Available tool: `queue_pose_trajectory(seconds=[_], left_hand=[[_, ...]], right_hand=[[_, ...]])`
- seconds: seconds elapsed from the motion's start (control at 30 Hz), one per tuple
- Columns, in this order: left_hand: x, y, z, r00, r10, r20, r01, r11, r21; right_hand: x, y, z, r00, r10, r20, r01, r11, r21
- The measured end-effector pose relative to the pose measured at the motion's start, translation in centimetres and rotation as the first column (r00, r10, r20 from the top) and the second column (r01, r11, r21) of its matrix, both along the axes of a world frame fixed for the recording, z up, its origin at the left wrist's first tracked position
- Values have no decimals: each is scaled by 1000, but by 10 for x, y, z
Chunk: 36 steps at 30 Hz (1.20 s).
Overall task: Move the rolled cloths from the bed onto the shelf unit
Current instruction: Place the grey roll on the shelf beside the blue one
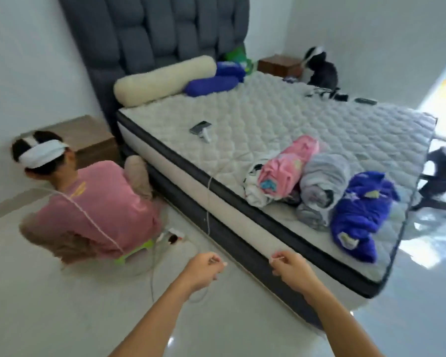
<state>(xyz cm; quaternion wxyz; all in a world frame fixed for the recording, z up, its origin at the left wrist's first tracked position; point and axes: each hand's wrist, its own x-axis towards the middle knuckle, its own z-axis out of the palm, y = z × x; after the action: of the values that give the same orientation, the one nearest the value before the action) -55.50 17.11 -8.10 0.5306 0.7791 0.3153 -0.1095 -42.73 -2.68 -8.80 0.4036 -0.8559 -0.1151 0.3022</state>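
Right now the bed fills the room ahead of me, and the rolled cloths lie bunched at its near corner, touching each other. Below the bed's near edge, my left hand and right hand each pinch a thin white cord.

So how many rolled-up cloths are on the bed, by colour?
Pink rolled cloth: 1
Grey rolled cloth: 1
Blue rolled cloth: 1
White rolled cloth: 1
Total: 4, all lying on the bed.
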Motion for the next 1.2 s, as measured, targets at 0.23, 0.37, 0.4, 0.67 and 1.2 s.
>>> queue_pose_trajectory(seconds=[0.23, 0.37, 0.4, 0.67, 1.2], left_hand=[[162, -94, -12, 973, -228, -26, 218, 954, -206], [249, -105, -23, 989, -138, -50, 112, 928, -356], [268, -104, -25, 993, -92, -74, 57, 919, -390], [369, -93, -31, 958, 127, -257, -254, 792, -555], [456, -105, -47, 887, 249, -389, -447, 680, -581]], right_hand=[[74, -101, -22, 888, -446, -112, 455, 887, 76], [139, -111, -28, 840, -528, -126, 539, 838, 84], [155, -110, -26, 835, -535, -131, 547, 833, 84], [274, -93, -16, 781, -614, -116, 625, 763, 165], [541, -56, -29, 865, -470, -178, 494, 860, 127]])
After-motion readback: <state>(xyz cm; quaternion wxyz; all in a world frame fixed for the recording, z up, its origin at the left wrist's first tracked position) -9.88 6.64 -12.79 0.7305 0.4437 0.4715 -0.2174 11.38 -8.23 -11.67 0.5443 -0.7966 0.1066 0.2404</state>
